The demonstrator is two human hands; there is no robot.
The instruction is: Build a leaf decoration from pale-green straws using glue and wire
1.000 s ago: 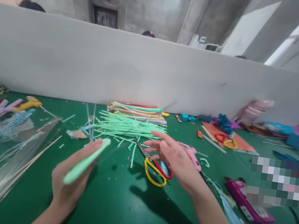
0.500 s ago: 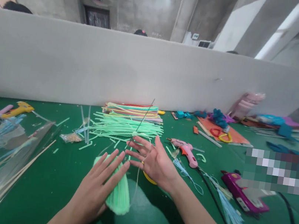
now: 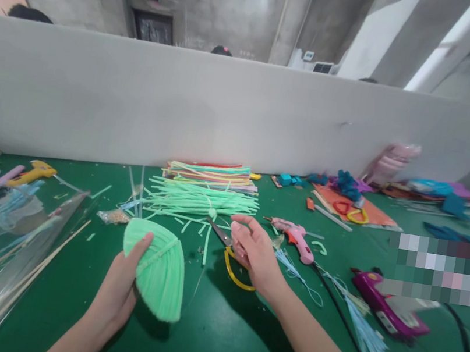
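Note:
My left hand [image 3: 119,285] grips a light green fan-shaped piece of fuzzy pipe cleaners [image 3: 162,277], thumb on its front face and fingers behind. A raised rib crosses the piece. My right hand [image 3: 254,252] has its fingers curled together over the scissors [image 3: 235,269], which have yellow handles and dark blades. Whatever its fingertips may pinch is too thin or hidden to make out. Just beyond the blades lie a small pale green ball [image 3: 212,212] and a short green pipe cleaner [image 3: 206,246].
Green pipe cleaners [image 3: 196,198] are heaped ahead, with a multicoloured bundle [image 3: 213,174] behind them against the grey partition [image 3: 140,103]. A pink glue gun [image 3: 296,238], blue tassels [image 3: 354,320] and a purple tool [image 3: 392,308] lie right. Plastic sheeting [image 3: 12,278] and a yellow glue gun [image 3: 34,174] lie left.
My left hand has swung left and turned, bringing the green piece upright in its grip. The right hand's spread fingers have curled in, and the dark thin rod near them no longer shows.

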